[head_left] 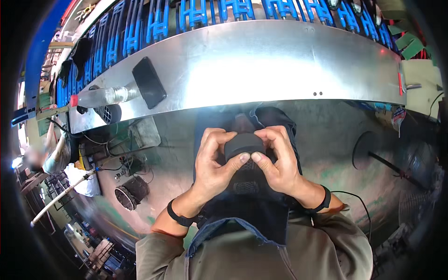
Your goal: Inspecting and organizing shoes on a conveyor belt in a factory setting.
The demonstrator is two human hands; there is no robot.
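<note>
The person holds a small black rounded piece (242,145) in front of the chest, just below the near edge of the curved metal worktop (261,65), with dark fabric hanging down under it. Both hands close on it from opposite sides: the left hand (215,161) wraps its left end, the right hand (279,161) its right end, and the two thumbs meet almost tip to tip at its lower front edge. The piece lies crosswise between the grips, equally near to each. On the worktop, well apart from the hands, lie a clear bottle (100,97) and a dark phone (149,82).
</note>
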